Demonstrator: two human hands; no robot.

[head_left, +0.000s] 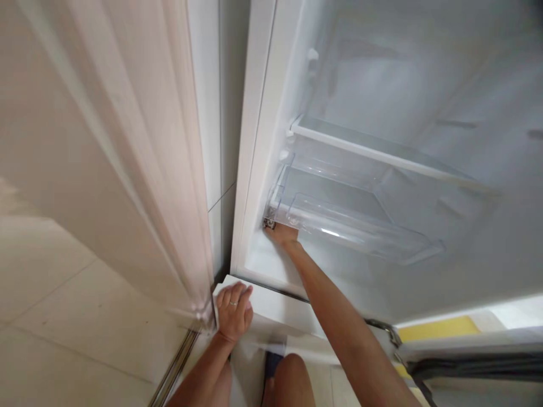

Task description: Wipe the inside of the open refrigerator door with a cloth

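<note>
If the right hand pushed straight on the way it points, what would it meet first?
Probably the clear plastic drawer: the right hand is already at its lower left corner, seemingly touching it. Beyond that lies the fridge's left inner wall, though depth is unclear.

Head camera looks down, seemingly close, into the open fridge [271, 141].

Two hands show — the left hand [233, 311], which wears one ring [233, 303], and the right hand [280, 232]. One fridge [263, 141] stands open, and inside it sit one glass shelf [382, 151] and one clear drawer [339, 220] — no other fittings can be counted with certainty. One curtain [139, 141] hangs at the left. One knee [291, 379] shows at the bottom edge. One yellow strip [436, 328] lies at the lower right.
</note>
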